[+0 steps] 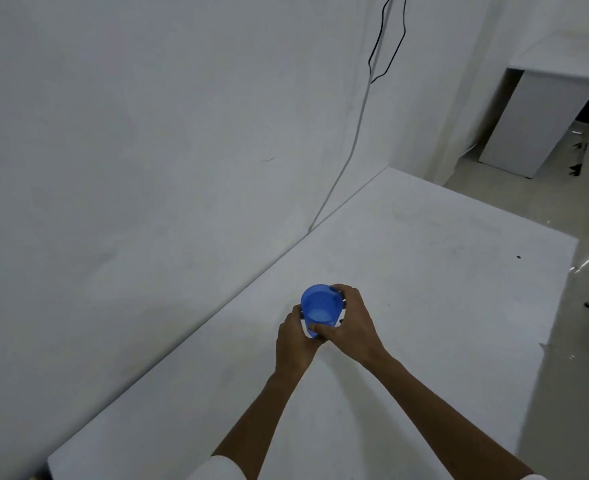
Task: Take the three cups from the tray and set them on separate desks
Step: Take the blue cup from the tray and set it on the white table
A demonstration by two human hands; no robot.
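Observation:
A translucent blue cup (319, 308) stands upright over the white desk (424, 289), close to the desk's wall-side edge. My left hand (295, 337) wraps its left side and my right hand (350, 322) wraps its right side, fingers around the rim and wall. Whether the cup's base touches the desk is hidden by my hands. No tray and no other cups are in view.
A white wall (147, 133) runs along the desk's left edge, with a black cable (386, 46) and a grey cable (352, 150) hanging down it. Another white desk (563, 60) stands at the far right across a strip of floor (584, 341).

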